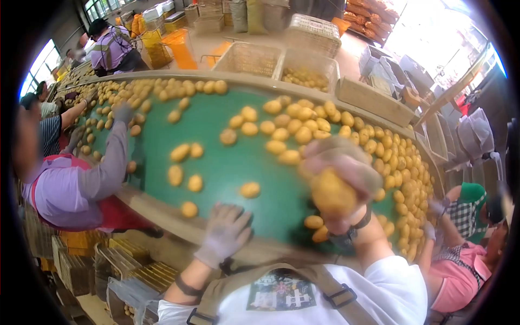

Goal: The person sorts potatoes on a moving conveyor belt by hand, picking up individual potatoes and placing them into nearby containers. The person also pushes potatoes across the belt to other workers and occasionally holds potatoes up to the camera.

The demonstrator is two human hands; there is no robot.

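My left hand (223, 234), in a pale work glove, lies on the near edge of the green belt (216, 162) with its fingers spread and nothing in them. One potato (249, 189) lies just beyond its fingertips. My right hand (351, 165) is raised above the belt and blurred by motion. Its gloved fingers curl round a large yellow potato (331, 190) close to the camera. Below that hand two potatoes (313, 221) sit near the belt's edge. Behind and right of it many loose potatoes (398, 162) crowd the far side.
On the left a person in a lilac top (76, 187) reaches over the belt. At right a person in pink (460, 276) has gloved hands at the edge. Beyond the far rail stand a white crate (246, 58) and another crate holding potatoes (306, 76).
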